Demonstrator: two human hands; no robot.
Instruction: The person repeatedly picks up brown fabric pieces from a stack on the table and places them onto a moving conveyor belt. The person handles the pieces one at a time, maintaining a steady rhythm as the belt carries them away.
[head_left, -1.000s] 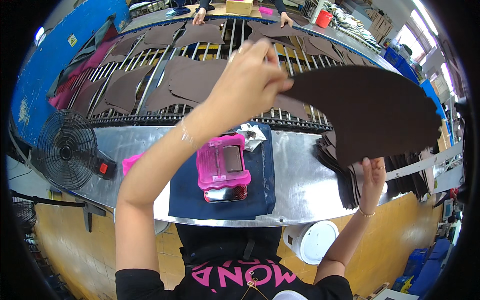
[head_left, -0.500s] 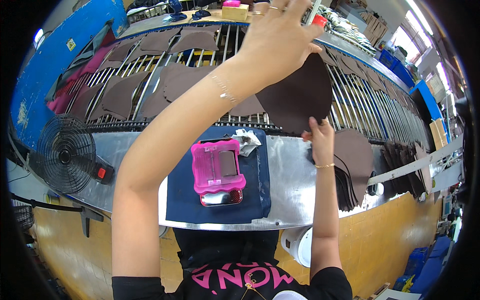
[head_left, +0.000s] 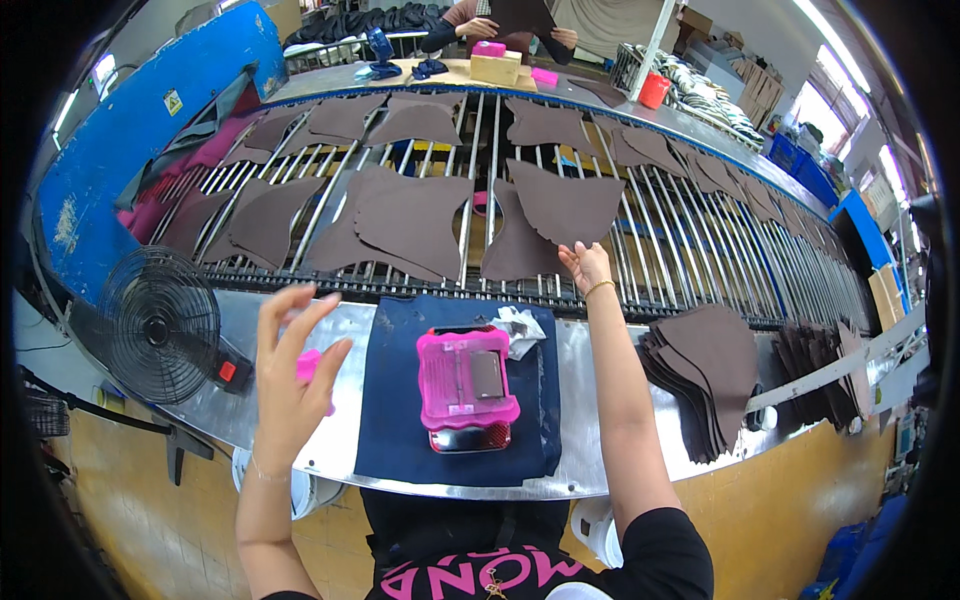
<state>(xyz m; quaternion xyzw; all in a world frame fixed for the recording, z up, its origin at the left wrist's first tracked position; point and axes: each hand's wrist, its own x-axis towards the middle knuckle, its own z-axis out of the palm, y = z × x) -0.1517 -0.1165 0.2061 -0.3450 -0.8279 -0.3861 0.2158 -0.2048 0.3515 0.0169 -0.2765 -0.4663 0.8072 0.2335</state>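
At 1 o'clock, brown panel (head_left: 572, 203) lies on conveyor bars (head_left: 700, 250), overlapping another. R hand (head_left: 589, 266) approx. 2 o'clock, fingers at its near edge; can't tell if pinching. L hand (head_left: 293, 385) at 8 o'clock over table (head_left: 580, 420), fingers spread, holding nothing. Pink box (head_left: 445, 385) on blue cloth (head_left: 400, 445), 6 o'clock; brown stack (head_left: 718, 350), approx. 4.

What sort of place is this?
Probably a factory workshop: brown panels lie in rows across a bed of metal bars, perhaps a conveyor, and a stack of similar pieces sits on a metal worktable.
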